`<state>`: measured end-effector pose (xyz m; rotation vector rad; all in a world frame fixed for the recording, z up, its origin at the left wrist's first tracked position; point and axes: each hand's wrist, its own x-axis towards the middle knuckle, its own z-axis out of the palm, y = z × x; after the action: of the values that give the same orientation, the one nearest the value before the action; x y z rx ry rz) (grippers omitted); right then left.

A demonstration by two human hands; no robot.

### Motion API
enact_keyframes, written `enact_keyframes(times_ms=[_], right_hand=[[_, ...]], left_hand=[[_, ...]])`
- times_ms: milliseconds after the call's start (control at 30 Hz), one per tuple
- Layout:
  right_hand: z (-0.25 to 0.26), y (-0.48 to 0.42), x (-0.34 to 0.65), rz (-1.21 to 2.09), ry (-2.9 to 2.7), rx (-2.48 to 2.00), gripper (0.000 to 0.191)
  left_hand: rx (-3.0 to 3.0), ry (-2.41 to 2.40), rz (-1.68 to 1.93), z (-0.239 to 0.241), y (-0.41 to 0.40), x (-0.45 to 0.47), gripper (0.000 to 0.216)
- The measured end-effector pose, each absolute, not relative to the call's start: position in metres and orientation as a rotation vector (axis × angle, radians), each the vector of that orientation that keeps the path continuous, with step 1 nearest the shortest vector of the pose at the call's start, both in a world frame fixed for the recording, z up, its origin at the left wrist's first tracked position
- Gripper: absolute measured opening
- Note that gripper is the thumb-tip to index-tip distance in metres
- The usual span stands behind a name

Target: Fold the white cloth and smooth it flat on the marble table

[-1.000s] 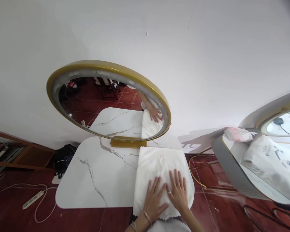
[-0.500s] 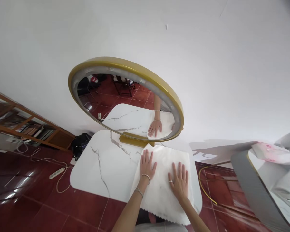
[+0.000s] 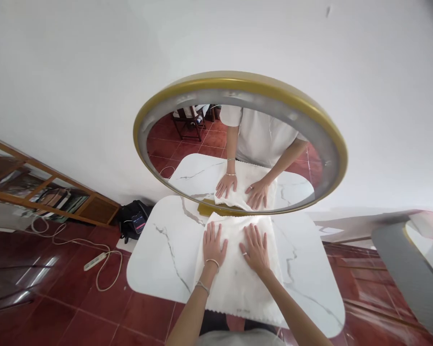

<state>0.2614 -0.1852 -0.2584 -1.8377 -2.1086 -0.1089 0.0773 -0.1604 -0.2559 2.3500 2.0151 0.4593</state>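
Note:
A white cloth (image 3: 238, 290) with a scalloped edge lies spread over the middle of a white marble-patterned tabletop (image 3: 155, 262). My left hand (image 3: 213, 245), with bracelets at the wrist, presses flat on the cloth's far left part, fingers spread. On its far right part rests my right hand (image 3: 257, 250), a ring on one finger, palm down with the fingers apart. The cloth's near edge hangs at the table's front. Just behind the cloth stands a round gold-framed mirror (image 3: 240, 79) on a gold base (image 3: 206, 209); both hands and the cloth are reflected in it.
At the left stand a wooden shelf unit (image 3: 90, 209) with books and a black bag (image 3: 128, 221) with a phone on it. A power strip (image 3: 95, 261) and its cable lie on the red tiled floor (image 3: 94, 307). A grey-sided piece of furniture (image 3: 407, 259) is at the right.
Both hands have slid left across the tabletop with the cloth, from its right end to the middle. My view has turned as well, so the mirror appears further right.

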Motion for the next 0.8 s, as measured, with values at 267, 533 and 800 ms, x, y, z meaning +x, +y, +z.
enact_keyframes(times_ms=[267,533,800], right_hand=[[-0.256,-0.152,0.165,-0.099,-2.110,-1.817,0.071],[-0.261,-0.142,0.124,-0.132,-2.012,-1.870,0.069],[-0.264,-0.167,0.176,-0.182,-1.875,-2.019,0.069]], left_hand=[[2.310,2.021,0.474,-0.253,-0.130,-0.015,0.060],[2.382,1.732,0.453,-0.244,-0.095,-0.033,0.069],[2.480,1.520,0.489,-0.240,-0.100,0.027,0.071]])
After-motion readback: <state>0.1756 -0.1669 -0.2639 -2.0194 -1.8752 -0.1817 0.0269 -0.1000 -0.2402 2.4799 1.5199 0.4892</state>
